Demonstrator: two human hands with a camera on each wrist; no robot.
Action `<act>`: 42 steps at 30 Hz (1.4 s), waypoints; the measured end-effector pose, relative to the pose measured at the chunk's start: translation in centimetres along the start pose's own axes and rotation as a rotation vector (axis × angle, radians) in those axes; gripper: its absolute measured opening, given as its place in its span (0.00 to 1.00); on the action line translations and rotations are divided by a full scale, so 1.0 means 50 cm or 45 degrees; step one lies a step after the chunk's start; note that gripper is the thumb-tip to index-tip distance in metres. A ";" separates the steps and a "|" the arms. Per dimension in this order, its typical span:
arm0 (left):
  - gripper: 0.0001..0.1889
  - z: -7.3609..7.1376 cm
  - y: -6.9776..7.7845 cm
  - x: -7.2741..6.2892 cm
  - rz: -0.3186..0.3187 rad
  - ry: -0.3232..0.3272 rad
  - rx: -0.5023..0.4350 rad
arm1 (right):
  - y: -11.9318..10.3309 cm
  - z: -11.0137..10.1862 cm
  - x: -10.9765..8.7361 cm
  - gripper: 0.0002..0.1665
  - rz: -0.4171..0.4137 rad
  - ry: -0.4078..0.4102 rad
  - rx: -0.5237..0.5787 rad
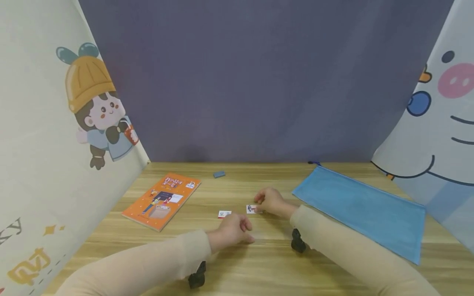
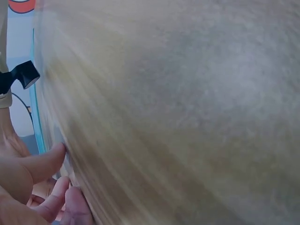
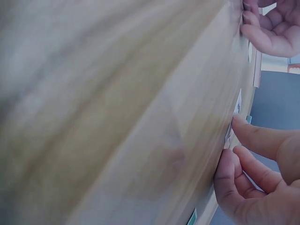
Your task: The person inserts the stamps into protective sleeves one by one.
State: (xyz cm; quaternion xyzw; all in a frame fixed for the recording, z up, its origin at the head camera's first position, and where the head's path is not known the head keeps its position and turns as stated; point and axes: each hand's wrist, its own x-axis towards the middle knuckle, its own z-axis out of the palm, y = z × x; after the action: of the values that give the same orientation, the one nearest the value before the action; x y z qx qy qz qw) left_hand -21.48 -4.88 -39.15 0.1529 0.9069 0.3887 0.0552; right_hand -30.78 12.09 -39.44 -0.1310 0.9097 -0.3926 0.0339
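Two small printed cards lie on the wooden table in the head view. The right hand (image 1: pixel 273 203) is at the right-hand picture card (image 1: pixel 251 209), its thumb on the card and its curled fingers close at the edge. In the right wrist view, part of that picture card (image 3: pixel 238 102) shows beyond the thumb. The left hand (image 1: pixel 232 231) hovers low over the table, thumb and fingers apart with nothing between them. Just behind it, partly covered by the hand, lies the other card (image 1: pixel 224 213), white with a red lower edge.
An orange book (image 1: pixel 161 201) lies at the left of the table. A small blue-grey block (image 1: pixel 219 174) is near the back edge. At the right, a flat blue pouch (image 1: pixel 364 209) lies under and beside the right forearm. A dark backdrop (image 1: pixel 255 82) stands behind.
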 end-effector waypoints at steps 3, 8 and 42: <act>0.14 -0.002 0.006 -0.005 0.009 0.014 0.019 | -0.001 0.002 0.000 0.18 -0.006 -0.010 -0.009; 0.13 -0.003 0.011 -0.008 0.043 0.030 0.056 | -0.006 0.002 -0.001 0.18 -0.011 -0.023 -0.040; 0.06 -0.018 0.005 0.006 0.040 -0.061 -0.232 | -0.008 -0.050 -0.005 0.10 0.136 -0.164 0.247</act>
State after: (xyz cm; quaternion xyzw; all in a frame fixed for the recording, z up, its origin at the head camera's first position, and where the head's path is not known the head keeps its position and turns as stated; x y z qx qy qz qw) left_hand -21.90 -5.24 -38.32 0.1709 0.8637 0.4666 0.0845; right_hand -30.89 13.63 -37.45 -0.1036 0.8690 -0.4672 0.1258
